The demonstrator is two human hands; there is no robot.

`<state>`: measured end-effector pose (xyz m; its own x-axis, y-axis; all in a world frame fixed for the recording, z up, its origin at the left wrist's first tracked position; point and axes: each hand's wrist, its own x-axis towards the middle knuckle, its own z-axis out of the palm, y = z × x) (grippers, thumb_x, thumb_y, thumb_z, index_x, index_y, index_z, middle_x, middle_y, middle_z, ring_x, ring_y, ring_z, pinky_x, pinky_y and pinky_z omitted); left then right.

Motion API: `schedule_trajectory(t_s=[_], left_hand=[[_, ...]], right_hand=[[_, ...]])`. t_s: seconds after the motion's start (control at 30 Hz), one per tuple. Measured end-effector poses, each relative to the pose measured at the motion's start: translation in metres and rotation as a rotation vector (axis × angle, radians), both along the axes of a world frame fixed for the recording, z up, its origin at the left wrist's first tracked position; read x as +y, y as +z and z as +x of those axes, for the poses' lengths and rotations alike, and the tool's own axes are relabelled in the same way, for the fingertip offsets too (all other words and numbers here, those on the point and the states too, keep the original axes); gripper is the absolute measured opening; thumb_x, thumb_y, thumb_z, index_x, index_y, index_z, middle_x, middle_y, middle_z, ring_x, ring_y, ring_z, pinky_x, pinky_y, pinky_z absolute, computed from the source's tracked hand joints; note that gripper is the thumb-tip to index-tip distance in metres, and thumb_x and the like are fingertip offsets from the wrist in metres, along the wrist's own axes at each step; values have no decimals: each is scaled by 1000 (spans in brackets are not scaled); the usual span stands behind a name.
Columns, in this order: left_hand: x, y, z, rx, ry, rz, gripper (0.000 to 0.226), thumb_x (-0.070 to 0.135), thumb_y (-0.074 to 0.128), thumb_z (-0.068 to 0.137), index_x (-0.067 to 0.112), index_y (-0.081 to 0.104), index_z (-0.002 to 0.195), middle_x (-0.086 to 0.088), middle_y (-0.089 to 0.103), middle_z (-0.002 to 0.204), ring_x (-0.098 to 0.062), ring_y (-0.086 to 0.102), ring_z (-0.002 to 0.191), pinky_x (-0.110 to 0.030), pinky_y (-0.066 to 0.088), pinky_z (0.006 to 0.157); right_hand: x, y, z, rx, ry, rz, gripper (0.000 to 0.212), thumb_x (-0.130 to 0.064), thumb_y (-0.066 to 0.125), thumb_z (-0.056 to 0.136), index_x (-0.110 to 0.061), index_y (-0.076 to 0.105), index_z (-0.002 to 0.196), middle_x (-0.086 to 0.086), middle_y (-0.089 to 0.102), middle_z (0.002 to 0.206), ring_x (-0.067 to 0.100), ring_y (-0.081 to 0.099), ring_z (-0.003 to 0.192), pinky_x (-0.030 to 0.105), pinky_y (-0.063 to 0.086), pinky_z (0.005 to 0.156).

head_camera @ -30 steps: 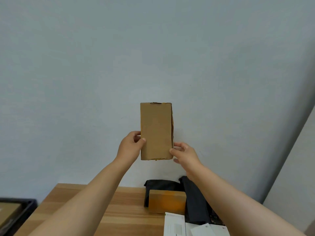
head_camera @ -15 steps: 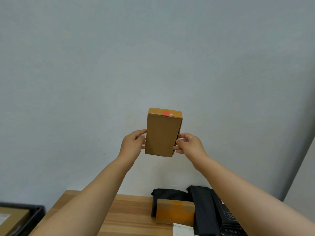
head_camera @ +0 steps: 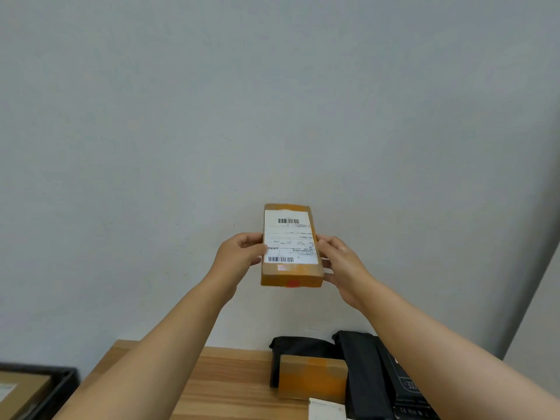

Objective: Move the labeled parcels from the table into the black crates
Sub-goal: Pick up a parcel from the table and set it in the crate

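Nearest, at bottom left: a black crate (head_camera: 62,386) beside the table (head_camera: 230,380), already holding a brown parcel (head_camera: 21,392). On the table's right side: a second brown box (head_camera: 312,378) against black bags (head_camera: 363,374), with a white sheet (head_camera: 327,409) at the bottom edge. Farther out, raised well above the table against the grey wall (head_camera: 272,101): the held parcel (head_camera: 291,245), label (head_camera: 289,237) turned toward the camera. Left hand (head_camera: 239,257) gripping its left edge, thumb laid over the label's margin, fingers curled behind. Right hand (head_camera: 342,265) gripping the right edge, fingers wrapped under and behind; exact spread there hard to judge, mostly hidden. Step in hand, by judgement: confirming the label, then carrying the parcel left and down to the crate. Best done with both edges kept pinched, label kept upward, parcel lowered flat beside or atop the one already inside, released only once resting. Risk: clipping the crate rim on the way in.
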<state>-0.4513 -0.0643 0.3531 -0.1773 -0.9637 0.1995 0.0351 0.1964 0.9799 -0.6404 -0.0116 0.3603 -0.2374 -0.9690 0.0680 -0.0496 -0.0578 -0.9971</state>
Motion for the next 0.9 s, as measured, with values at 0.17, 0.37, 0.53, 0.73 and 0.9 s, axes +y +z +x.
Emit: schedule_trajectory(t_s=[0.17,0.37,0.53,0.73,0.9], left_hand=[[4,-5,1,45,19,-63,37,-4,59,85,16,60,116,4,67,113,-7,64,102,-14,51,69],[2,-7,-3,-68,63,-114,64,-2,63,84,18,37,140,-2,52,134,-13,54,108,-20,50,75],[-1,-3,2,-661,423,-488,96,25,71,81,21,5,151,-2,5,158,-20,12,144,-37,24,113],[-9,17,4,-1105,335,-1004,73,24,59,88,22,19,150,1,12,158,-20,0,146,-29,-4,116],[-15,20,2,-1166,107,-844,50,23,54,89,27,42,138,7,47,138,-16,30,134,-31,23,109]], right_hand=[[1,-6,-3,31,7,-28,39,-9,58,92,-31,53,123,1,73,102,19,67,101,39,51,92],[-1,-3,-2,1,-51,-30,49,2,66,83,-18,48,124,6,70,104,22,67,98,35,53,91],[-4,11,1,45,-98,-51,47,3,67,80,-10,46,120,10,64,107,18,66,90,25,53,70],[-6,33,7,373,-42,-30,49,-1,68,76,-15,45,118,9,64,104,23,69,82,35,58,66],[-12,42,18,679,10,9,53,-13,69,68,-29,44,112,-3,67,98,19,69,84,42,58,78]])
